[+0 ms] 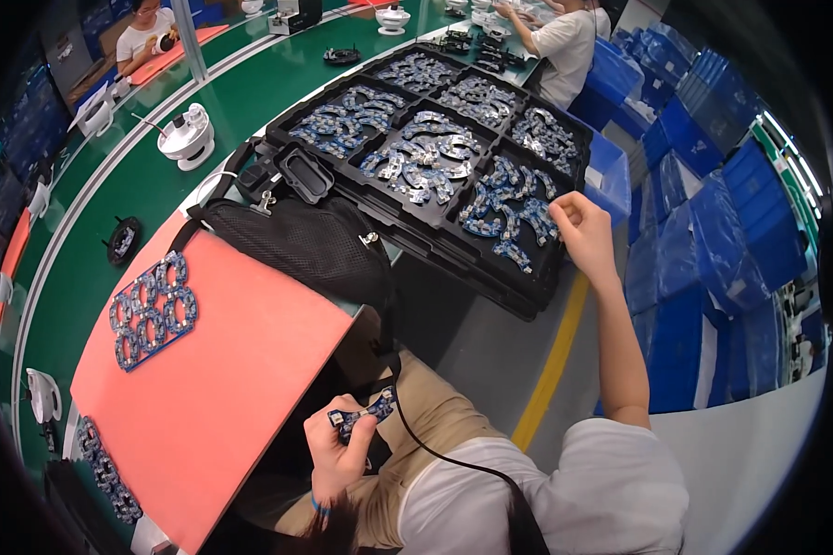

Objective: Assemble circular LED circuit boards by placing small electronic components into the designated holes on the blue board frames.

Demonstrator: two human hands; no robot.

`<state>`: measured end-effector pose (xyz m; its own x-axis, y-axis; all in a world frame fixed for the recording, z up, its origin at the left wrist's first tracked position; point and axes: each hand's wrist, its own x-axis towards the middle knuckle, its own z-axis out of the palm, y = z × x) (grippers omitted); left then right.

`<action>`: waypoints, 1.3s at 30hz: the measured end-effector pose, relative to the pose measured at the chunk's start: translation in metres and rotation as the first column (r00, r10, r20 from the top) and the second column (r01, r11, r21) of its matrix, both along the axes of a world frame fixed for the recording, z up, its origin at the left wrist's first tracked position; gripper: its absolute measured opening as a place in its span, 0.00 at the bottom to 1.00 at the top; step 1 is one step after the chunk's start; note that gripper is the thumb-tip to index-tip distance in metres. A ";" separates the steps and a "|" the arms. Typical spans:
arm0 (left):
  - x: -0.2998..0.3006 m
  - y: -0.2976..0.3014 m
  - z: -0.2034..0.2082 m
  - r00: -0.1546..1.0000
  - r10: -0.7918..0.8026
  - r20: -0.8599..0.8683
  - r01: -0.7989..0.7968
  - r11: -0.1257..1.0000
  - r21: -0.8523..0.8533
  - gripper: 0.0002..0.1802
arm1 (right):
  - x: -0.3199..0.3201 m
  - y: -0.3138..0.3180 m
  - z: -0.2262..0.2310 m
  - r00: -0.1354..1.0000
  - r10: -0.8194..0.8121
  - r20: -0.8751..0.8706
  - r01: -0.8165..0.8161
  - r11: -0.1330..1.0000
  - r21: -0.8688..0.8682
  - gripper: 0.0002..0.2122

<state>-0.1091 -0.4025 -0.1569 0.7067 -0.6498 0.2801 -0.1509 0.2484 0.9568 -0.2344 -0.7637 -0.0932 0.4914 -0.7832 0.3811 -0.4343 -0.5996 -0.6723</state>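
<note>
- Curved circuit board (362, 415): right of the pink mat (222, 388), clamped between the left hand's (336, 450) thumb and fingers, which partly cover it.
- Right hand (585, 231): at the black tray's (541, 287) near right compartment, fingertips close together; whether they grip anything, cannot tell.
- Black mesh bag (296, 242) stands between mat and tray.

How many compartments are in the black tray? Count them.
6: three along the near side of the black tray, three along its far side; none seems hidden.
</note>
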 end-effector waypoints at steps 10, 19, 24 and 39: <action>-0.006 -0.012 -0.002 0.996 -0.056 -0.065 0.056 0.998 0.000 0.08 | -0.006 0.010 -0.012 0.993 -0.028 -0.113 0.022 0.998 -0.054 0.07; -0.013 -0.020 -0.001 0.994 -0.108 -0.035 0.109 0.994 0.020 0.07 | -0.003 0.017 -0.030 0.985 -0.148 -0.083 0.128 0.969 -0.211 0.07; -0.014 -0.024 0.001 0.992 -0.122 -0.030 0.123 0.992 0.039 0.07 | -0.009 0.015 -0.031 0.968 -0.124 -0.219 0.038 0.932 -0.359 0.07; -0.030 -0.056 0.014 0.975 -0.174 -0.139 0.189 0.976 0.106 0.06 | 0.010 0.111 0.015 0.425 0.888 0.178 -0.893 0.379 0.243 0.09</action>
<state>-0.1387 -0.4585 -0.1427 0.5985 -0.7937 0.1090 0.0117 0.1447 0.9894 -0.2247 -0.6530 -0.0780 0.9647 0.0397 0.2605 0.2512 -0.4366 -0.8639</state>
